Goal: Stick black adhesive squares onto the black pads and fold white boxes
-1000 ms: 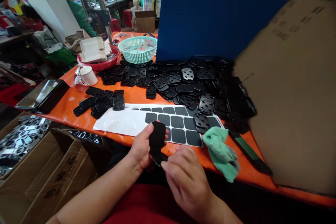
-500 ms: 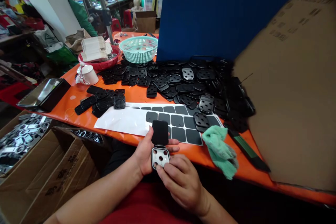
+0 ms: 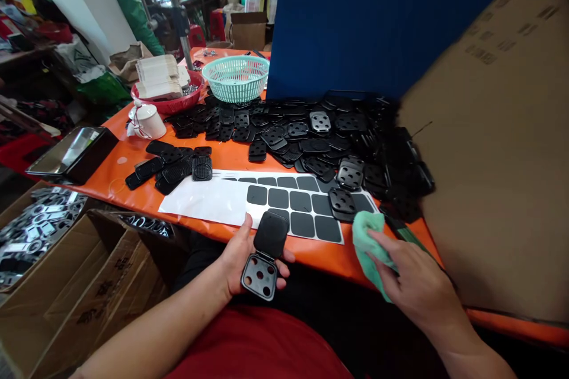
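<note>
A black hinged case [image 3: 271,235], unfolded, lies across my left hand [image 3: 237,257]; one half is a plain dark panel, the other has several round holes. My left fingers curl under it and the thumb stands up beside it. At the table's front edge my right hand [image 3: 415,275] grips a mint-green cloth [image 3: 370,228] between thumb and fingers. Just behind the case is a white sheet of dark rounded-square stickers [image 3: 302,224]. Two black cases with holes [image 3: 342,204] rest at the sheet's right end.
A large heap of black cases [image 3: 306,145] spreads along the back, with a smaller pile [image 3: 178,169] at left. Around them are a mint basket [image 3: 235,86], a red basket [image 3: 171,105], a white cup [image 3: 149,121] and a black tray [image 3: 73,157]. Cardboard [image 3: 498,160] walls the right side.
My right hand has left the case, moved right and taken hold of the green cloth. The case in my left hand has tilted and come slightly lower.
</note>
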`<state>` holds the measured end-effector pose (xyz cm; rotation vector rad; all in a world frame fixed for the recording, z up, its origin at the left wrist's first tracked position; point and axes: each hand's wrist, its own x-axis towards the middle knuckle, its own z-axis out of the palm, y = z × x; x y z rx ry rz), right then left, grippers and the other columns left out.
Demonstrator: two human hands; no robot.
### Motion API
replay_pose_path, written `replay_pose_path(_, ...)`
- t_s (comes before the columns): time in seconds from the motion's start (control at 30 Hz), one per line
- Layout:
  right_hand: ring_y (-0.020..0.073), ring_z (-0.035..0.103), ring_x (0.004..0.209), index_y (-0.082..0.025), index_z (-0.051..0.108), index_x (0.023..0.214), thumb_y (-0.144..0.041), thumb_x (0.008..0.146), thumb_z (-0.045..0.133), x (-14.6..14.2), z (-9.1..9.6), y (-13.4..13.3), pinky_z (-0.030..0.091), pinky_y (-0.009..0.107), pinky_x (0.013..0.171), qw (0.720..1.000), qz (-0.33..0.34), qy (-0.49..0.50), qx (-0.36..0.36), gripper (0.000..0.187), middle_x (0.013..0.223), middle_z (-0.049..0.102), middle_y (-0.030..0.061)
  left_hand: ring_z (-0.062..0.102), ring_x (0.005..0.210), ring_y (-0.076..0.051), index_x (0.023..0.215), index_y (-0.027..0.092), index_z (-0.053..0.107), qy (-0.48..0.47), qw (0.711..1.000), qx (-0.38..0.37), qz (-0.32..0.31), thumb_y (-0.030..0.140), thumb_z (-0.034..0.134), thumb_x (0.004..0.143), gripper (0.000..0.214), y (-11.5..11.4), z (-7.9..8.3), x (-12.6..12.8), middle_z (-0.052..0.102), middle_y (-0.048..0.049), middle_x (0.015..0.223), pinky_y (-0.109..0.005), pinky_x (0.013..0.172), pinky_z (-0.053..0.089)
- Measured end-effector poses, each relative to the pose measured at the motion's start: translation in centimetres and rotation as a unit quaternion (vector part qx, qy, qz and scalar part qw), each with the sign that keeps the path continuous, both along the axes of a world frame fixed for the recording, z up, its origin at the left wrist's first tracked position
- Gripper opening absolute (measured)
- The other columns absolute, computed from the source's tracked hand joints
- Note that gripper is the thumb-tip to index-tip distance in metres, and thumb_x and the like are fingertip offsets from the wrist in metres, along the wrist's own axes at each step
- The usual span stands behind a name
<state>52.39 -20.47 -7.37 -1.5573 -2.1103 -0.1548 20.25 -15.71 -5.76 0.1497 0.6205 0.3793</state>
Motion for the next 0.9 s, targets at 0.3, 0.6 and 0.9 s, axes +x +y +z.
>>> replay_pose_path(0.3, 0.0359, 0.049, 0.123, -0.025, 0.056, 0.126, -0.022, 0.083, 0.058, -13.0, 3.1, -0.9, 0.045, 0.056, 0.098, 0.967, 0.199, 0.149, -0.064, 0.043, 0.134, 0.051, 0.014, 0.063, 0.052, -0.018, 0.11, 0.009, 0.064, 0.129, 0.986, 0.091, 0.047, 0.077, 0.025, 0.085, 0.082, -2.4, 0.5, 3.2, 0.07, -0.0105, 0.068, -0.027, 0.052, 0.05)
replay_pose_path(0.6, 0.0204, 0.067, 0.086, -0.022, 0.052, 0.121, -0.023, 0.088, 0.056, -12.4, 2.0, 0.5, 0.055, 0.031, 0.074, 0.951, 0.122, 0.254, -0.127, 0.032, 0.1, 0.068, 0.0066, 0.052, 0.033, -0.016, 0.078, 0.008, 0.064, 0.139, 0.951, 0.216, -0.17, 0.092, 0.022, 0.069, 0.094, -4.1, 1.4, 1.4, 0.059, -0.0097, 0.045, -0.026, 0.038, 0.044)
replay_pose_path(0.9, 0.0204, 0.063, 0.068, -0.02, 0.059, 0.102, -0.041, 0.09, 0.055, -12.5, 2.8, 0.1, 0.048, 0.03, 0.061, 0.95, 0.179, 0.204, -0.157, 0.024, 0.081, 0.068, 0.0063, 0.063, 0.047, -0.023, 0.066, 0.013, 0.064, 0.037, 0.951, 0.19, -0.24, 0.089, 0.034, 0.07, 0.082, -3.3, 1.7, 0.3, 0.059, -0.0098, 0.047, -0.034, 0.049, 0.053)
